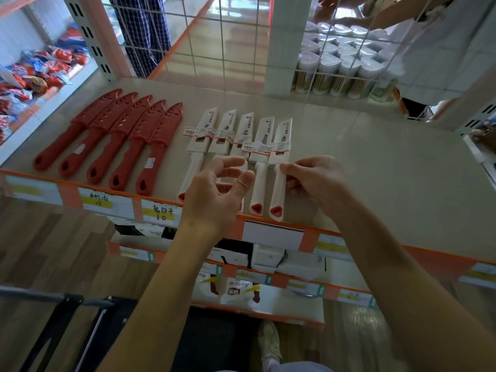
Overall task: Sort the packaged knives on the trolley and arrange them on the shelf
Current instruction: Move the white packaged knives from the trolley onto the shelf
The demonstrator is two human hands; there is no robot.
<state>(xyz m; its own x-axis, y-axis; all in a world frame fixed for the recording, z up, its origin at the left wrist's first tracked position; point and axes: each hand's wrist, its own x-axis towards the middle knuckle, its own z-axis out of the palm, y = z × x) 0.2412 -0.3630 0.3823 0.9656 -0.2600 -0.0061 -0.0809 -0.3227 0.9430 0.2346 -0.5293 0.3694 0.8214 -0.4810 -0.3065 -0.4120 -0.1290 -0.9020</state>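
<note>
So the shelf (349,146) has five red knives (107,138) lined up on the left and five white knives (239,146) right next to them, all angled the same way. Right hand (315,178) is pinching the handle of the rightmost white knife (279,181). Left hand (217,191) is open, fingers spread, hovering over the middle white handles. Price tags (158,212) run along the shelf's front edge.

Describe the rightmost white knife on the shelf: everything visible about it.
The rightmost white knife lies flat at the right end of the white row, handle toward the shelf's front edge, blade pointing back. It looks like plastic: a white handle with a red-lined hole at its end, a white blade sheath and a printed red-and-white label across the middle. The right hand pinches its handle just below the label; the left hand hovers open nearby.
</note>
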